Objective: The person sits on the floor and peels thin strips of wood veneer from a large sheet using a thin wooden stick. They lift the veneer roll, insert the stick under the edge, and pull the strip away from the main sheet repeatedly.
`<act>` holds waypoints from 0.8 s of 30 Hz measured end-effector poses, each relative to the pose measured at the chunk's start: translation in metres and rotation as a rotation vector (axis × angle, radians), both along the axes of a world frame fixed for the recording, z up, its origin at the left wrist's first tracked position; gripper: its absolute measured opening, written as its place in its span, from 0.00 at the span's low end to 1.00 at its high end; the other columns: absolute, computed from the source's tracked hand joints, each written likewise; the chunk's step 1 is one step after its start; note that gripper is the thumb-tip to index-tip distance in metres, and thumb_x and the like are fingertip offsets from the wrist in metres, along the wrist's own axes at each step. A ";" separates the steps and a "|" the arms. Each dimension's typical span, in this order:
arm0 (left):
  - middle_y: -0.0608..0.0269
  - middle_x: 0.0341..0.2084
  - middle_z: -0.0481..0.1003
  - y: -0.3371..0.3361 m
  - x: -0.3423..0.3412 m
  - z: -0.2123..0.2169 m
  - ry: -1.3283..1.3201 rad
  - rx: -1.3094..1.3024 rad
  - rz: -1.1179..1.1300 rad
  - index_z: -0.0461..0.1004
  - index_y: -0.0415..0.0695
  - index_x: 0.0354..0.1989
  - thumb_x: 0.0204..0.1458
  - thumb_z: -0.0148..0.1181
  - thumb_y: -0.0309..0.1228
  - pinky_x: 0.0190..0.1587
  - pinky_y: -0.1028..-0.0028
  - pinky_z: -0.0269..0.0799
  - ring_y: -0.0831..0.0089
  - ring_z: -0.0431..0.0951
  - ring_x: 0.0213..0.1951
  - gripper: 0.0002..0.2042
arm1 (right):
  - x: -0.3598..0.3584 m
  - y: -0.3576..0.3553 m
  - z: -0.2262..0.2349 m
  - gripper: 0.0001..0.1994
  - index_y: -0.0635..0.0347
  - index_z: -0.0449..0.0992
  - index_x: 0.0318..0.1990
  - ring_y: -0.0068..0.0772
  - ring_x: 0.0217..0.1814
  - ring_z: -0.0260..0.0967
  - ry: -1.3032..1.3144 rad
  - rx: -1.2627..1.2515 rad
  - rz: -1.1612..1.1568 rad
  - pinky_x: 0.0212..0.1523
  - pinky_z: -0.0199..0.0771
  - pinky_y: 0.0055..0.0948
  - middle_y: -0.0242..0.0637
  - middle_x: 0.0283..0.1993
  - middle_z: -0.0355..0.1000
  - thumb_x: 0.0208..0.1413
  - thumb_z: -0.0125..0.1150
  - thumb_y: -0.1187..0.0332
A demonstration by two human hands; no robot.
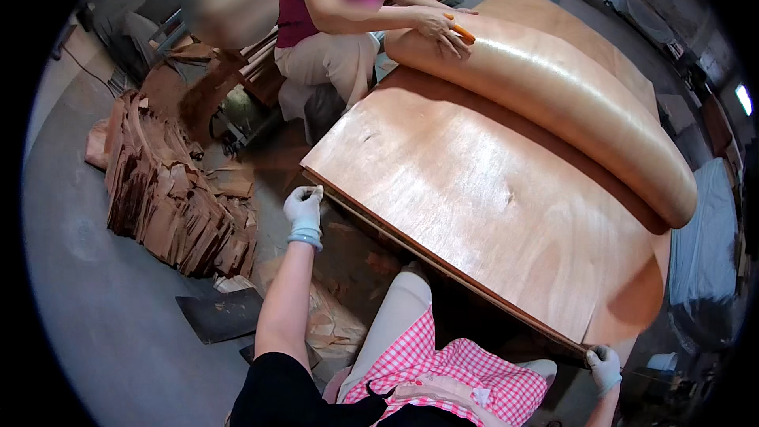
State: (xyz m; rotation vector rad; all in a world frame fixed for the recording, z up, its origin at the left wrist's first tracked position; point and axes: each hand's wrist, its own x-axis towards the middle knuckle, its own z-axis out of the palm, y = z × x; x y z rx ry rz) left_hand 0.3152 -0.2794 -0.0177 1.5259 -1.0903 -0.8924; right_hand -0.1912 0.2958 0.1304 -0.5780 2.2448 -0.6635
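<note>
Left hand point(303, 207): pale glove, fingers closed on the near-left corner of the veneer sheet point(474, 190).
Right hand point(605, 366): same glove, gripping the sheet's near-right corner at the stack edge.
Sheet: thin reddish-brown wood, smooth with faint grain and a slight sheen; flat near the wearer, its far part curled over into a long rounded roll point(553, 87).
Stack point(443, 257): layered board edges showing under the sheet's near rim.
Co-worker point(340, 24): magenta top, beige trousers, both hands on the far end of the roll, an orange tool point(461, 30) in one.
Scrap pile point(170, 198): ragged veneer offcuts, on the grey concrete floor point(95, 308), left.
Apron point(443, 372): pink-and-white gingham.
</note>
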 end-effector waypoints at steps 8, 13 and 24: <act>0.66 0.20 0.76 -0.055 -0.005 -0.002 -0.384 0.097 -0.068 0.77 0.38 0.26 0.45 0.71 0.30 0.30 0.74 0.69 0.79 0.71 0.23 0.09 | 0.014 -0.047 -0.013 0.08 0.67 0.76 0.28 0.20 0.24 0.63 0.128 0.004 -0.018 0.26 0.64 0.25 0.29 0.21 0.68 0.55 0.57 0.71; 0.59 0.23 0.79 -0.073 -0.009 0.013 -0.571 0.216 -0.127 0.79 0.37 0.30 0.44 0.71 0.34 0.33 0.71 0.72 0.72 0.76 0.24 0.12 | 0.020 -0.071 -0.026 0.08 0.65 0.76 0.28 0.20 0.22 0.63 0.192 0.039 0.092 0.24 0.63 0.25 0.29 0.20 0.68 0.55 0.58 0.69; 0.44 0.37 0.78 -0.082 -0.008 0.007 -0.940 -0.044 -0.162 0.79 0.39 0.36 0.45 0.65 0.34 0.46 0.60 0.72 0.53 0.77 0.43 0.13 | -0.006 -0.077 -0.058 0.18 0.66 0.80 0.36 0.45 0.37 0.77 0.341 0.311 0.219 0.41 0.73 0.38 0.53 0.33 0.77 0.51 0.61 0.56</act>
